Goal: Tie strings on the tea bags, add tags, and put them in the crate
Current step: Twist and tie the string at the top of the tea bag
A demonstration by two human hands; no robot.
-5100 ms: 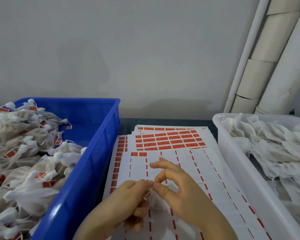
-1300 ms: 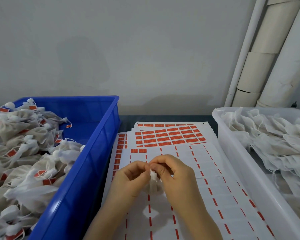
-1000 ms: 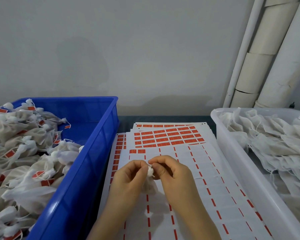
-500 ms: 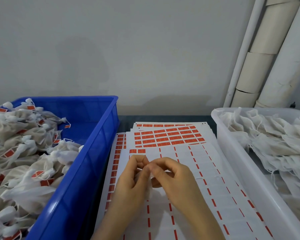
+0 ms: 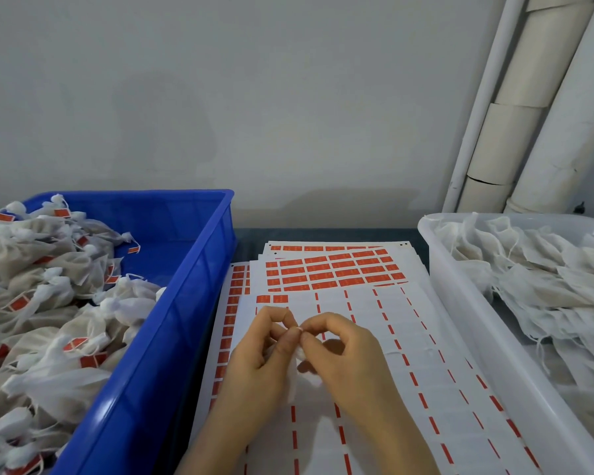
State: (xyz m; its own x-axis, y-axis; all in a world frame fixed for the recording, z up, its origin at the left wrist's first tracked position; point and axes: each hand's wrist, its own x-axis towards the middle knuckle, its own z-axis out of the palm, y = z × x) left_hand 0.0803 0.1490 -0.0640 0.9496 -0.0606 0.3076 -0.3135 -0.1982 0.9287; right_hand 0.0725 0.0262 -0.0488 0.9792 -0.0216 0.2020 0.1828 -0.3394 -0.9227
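One tea bag (image 5: pixel 297 380) pinched by left hand (image 5: pixel 258 366) and right hand (image 5: pixel 352 358) over tag sheets (image 5: pixel 371 311), between blue crate (image 5: pixel 186 286) and white tub (image 5: pixel 465 317).

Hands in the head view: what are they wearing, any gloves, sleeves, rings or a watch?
The left hand and right hand are bare: no gloves, rings, watch or bracelet show. No sleeve covers the forearms down to the picture's bottom edge.

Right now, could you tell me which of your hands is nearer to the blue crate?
Left. The left hand is just right of the blue crate; the right hand is beyond it, farther right.
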